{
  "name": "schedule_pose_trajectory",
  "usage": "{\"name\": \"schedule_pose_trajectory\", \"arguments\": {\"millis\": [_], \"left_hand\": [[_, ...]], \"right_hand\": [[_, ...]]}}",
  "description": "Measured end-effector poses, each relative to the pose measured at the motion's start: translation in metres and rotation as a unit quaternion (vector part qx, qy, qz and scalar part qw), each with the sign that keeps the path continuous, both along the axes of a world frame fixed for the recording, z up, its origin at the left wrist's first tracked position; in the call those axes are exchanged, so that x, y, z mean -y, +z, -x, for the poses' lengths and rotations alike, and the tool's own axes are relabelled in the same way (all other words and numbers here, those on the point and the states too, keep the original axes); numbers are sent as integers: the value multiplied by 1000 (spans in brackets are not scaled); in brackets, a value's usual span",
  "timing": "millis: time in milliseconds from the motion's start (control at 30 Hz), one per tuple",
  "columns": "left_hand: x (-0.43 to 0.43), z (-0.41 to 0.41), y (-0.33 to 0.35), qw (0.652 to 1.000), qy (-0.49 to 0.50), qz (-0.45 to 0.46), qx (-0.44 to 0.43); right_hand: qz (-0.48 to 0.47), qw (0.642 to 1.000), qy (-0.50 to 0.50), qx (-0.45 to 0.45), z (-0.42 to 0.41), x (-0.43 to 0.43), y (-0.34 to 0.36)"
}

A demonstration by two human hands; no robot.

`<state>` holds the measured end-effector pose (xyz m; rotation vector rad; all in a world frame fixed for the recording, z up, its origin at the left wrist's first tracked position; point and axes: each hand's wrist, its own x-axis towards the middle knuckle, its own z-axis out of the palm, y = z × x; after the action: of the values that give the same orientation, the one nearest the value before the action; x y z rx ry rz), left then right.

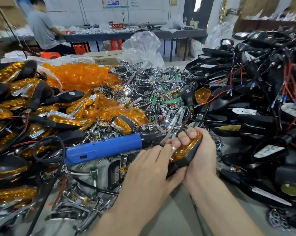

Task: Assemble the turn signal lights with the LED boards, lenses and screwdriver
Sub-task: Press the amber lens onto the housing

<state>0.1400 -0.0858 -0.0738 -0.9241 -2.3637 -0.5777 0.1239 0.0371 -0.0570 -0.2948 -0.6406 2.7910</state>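
Low in the middle of the view I hold one turn signal light (186, 150), a black housing with an amber lens. My right hand (200, 154) grips it from the right, fingers curled over the lens. My left hand (149, 169) holds its black stem from below, and its fingertips press the chrome trim at the lens edge. A blue electric screwdriver (103, 149) lies on the parts just left of my hands, its black tip pointing toward the light. Neither hand touches it.
Assembled amber lights (24, 103) are heaped at the left. Loose amber lenses (79, 77) and chrome reflectors with LED boards (149, 92) fill the middle. Black housings with red and black wires (263, 92) pile up at the right. A person sits at a far table.
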Motion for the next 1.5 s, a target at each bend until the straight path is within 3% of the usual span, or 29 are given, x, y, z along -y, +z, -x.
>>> {"name": "schedule_pose_trajectory", "arguments": {"millis": [200, 300, 600, 800, 900, 1233, 1500], "left_hand": [[-4, -3, 2, 998, 18, 22, 64], [-1, -3, 3, 994, 20, -11, 112], [8, 4, 13, 993, 57, -31, 99], [6, -1, 10, 989, 34, -22, 140], [5, -1, 8, 987, 23, -40, 154], [1, 0, 7, 990, 44, -94, 94], [-1, 2, 6, 993, 86, -73, 45]], "right_hand": [[16, 1000, -12, 17, 3, 3, 2], [46, 999, 21, 11, 0, 8, 4], [-107, 990, 84, -25, -8, 15, 14], [-154, 986, 67, -18, -7, 17, 15], [-131, 989, 60, -24, -6, 17, 13], [-96, 992, 63, -47, -11, 5, 7], [-102, 992, 60, -44, -13, 6, 11]]}}
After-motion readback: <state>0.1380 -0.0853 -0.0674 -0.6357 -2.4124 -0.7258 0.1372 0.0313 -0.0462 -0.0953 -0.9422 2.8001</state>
